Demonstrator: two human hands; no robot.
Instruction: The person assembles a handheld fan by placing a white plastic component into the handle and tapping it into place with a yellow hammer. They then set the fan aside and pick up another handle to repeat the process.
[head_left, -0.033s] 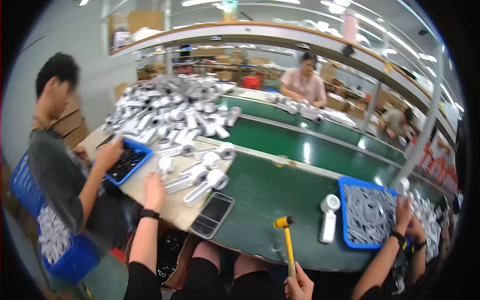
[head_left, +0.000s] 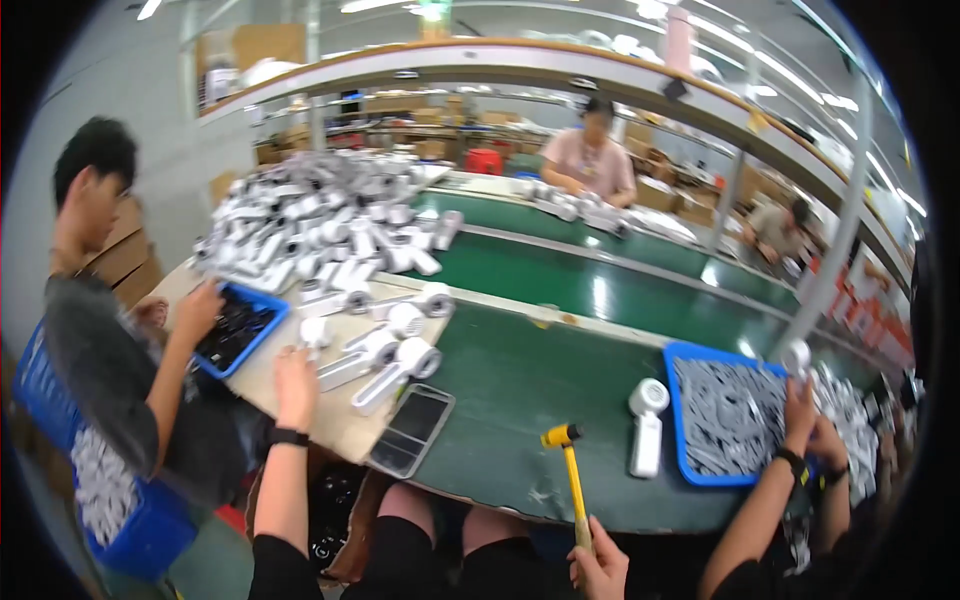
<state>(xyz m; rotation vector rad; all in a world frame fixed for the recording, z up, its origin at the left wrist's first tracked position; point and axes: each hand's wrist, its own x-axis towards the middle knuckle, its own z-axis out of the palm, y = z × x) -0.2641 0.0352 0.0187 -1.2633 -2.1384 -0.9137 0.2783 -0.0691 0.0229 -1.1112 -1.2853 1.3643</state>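
My right hand (head_left: 600, 565) is closed round the lower handle of a small yellow hammer (head_left: 575, 485). The hammer stands up over the green table front, its yellow-and-black head at the top. On the left, my left hand (head_left: 294, 385) reaches over the pale board, fingers closed at the lower end of a white round-headed part (head_left: 316, 332); its grip is partly hidden. Several similar white parts with long handles (head_left: 400, 372) lie just right of that hand. A grey-framed dark rectangular tray (head_left: 412, 430) rests nearer me. Another white round-headed part (head_left: 648, 425) lies to the hammer's right.
A blue tray of grey pieces (head_left: 680, 440) sits at right, where a neighbour's hands (head_left: 800, 415) hold a white part. A person at left reaches into a blue tray of dark pieces (head_left: 278, 318). Behind lies a large heap of white parts (head_left: 320, 215); a shelf (head_left: 520, 58) spans overhead.
The whole view has shifted slightly, so the scene sits further left. Both my hands keep their places relative to the hammer and the white part.
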